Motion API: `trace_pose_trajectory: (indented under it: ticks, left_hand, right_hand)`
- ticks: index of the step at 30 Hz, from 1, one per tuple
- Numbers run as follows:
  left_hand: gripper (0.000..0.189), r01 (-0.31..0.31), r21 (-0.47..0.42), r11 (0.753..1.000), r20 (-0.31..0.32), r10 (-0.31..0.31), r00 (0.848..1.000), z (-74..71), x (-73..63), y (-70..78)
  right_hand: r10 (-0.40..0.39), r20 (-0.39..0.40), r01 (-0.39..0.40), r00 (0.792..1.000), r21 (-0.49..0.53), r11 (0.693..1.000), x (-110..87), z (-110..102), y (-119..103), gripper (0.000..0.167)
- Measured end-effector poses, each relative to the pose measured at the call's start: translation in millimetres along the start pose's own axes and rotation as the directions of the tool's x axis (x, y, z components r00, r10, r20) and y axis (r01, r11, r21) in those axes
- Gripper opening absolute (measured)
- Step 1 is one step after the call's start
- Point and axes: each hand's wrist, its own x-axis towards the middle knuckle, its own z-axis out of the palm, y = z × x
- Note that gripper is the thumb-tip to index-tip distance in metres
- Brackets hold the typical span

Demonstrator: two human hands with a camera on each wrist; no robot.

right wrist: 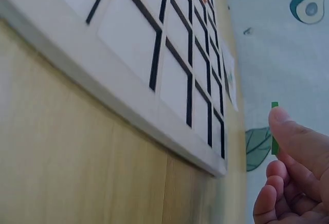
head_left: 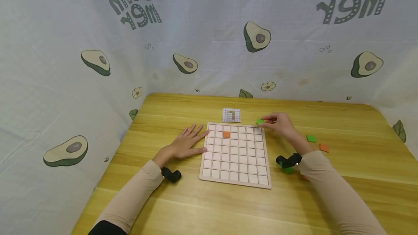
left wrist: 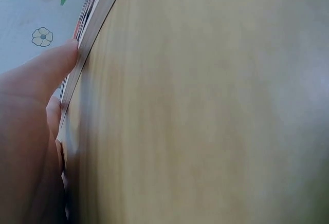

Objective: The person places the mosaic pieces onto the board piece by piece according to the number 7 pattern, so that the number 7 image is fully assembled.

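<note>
Beige sleeves [head_left: 334, 193] extend over the desk [head_left: 186, 207]: the right hand [head_left: 281, 124] pinches a green tile [head_left: 259, 121] near the far right corner of the gridded board [head_left: 234, 158]; the left hand [head_left: 185, 145], fingers spread, touches its left edge; a card [head_left: 231, 115] lies beyond.

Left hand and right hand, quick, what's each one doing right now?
Left hand: open, fingers spread, touching the side of the grid board.
Right hand: closed on a green tile, pinching it.
</note>
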Motion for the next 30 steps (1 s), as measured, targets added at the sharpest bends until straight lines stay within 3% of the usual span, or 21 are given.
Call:
trace_pose_trajectory:
  ticks: [7,30]
  left_hand:
    - [0.074,0.002,0.010,1.000,0.005,-0.002,1.000,-1.3,-0.1,0.9]
    - [0.074,0.016,0.013,1.000,0.004,-0.016,1.000,0.4,1.1,-1.2]
  right_hand:
    - [-0.053,0.058,0.051,0.997,0.038,0.998,1.8,16.9,-15.3,0.031]
    - [-0.079,0.164,0.057,0.983,0.139,0.989,-1.6,58.8,-34.3,0.027]
